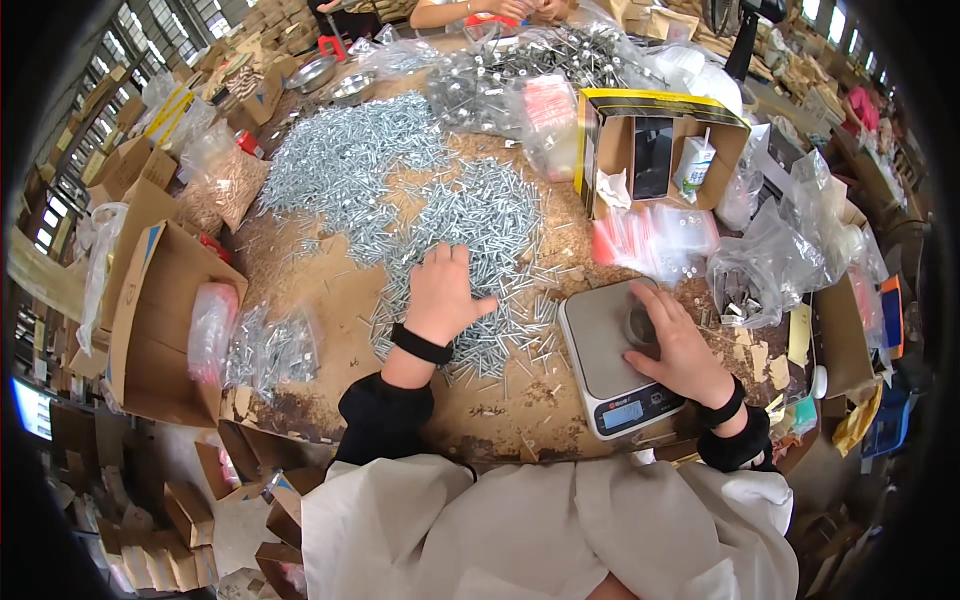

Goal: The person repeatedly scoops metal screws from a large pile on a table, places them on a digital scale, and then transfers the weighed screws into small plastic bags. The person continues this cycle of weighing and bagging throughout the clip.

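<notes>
My left hand [440, 298] rests on a loose pile of silver screws [490, 215], thumb stretched out sideways. Its fingertips dip among the screws, and no held item shows. On the right, a digital scale [597, 355] with a grey metal plate and a lit display stands at the table's near edge. My right hand [680, 350] reaches over the plate, with thumb and fingers around a small round metal cup [638, 328] on it. The cup's inside is mostly hidden by the hand. A second, larger heap of screws [350, 160] lies farther back to the left.
Behind the scale are red-and-white plastic bags [655, 242] and an open carton [625, 145] holding a phone and a drink box. Filled bags [285, 350] and a cardboard box [165, 320] lie left. Dark hardware [570, 60] is piled at the back, near another person's hands [520, 10].
</notes>
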Demonstrator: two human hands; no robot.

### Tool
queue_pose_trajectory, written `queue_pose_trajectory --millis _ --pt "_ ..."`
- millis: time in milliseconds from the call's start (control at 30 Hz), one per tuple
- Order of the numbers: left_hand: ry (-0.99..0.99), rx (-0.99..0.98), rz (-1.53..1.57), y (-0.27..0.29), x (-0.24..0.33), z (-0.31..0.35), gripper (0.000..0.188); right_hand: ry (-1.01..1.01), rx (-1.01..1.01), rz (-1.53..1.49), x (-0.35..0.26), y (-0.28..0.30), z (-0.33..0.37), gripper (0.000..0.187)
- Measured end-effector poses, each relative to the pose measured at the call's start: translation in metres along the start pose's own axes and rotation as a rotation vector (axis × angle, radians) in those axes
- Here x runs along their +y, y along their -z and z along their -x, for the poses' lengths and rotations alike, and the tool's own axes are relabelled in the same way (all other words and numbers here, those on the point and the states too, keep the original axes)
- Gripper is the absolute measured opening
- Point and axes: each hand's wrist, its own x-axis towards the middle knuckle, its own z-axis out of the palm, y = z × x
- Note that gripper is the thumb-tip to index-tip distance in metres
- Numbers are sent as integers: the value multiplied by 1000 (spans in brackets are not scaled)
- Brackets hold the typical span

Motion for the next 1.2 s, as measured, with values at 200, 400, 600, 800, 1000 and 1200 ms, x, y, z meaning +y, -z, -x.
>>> queue_pose_trajectory --millis 200,400,600,800,1000,1200 --pt "-26 -11 129 0 0 10 52 14 17 74 -2 -1 -4 80" --pt "51 -3 146 1 9 20 48 13 -30 77 -5 3 -4 78" --pt "55 71 98 -7 13 16 44 43 -77 102 -4 10 -6 78" --pt "50 69 97 -7 15 13 38 55 -143 61 -2 20 -7 78" --pt "-8 37 167 -9 6 15 30 51 -183 66 0 28 -4 80" --pt "-71 148 390 -8 -1 15 25 57 -171 31 -13 37 -13 82"
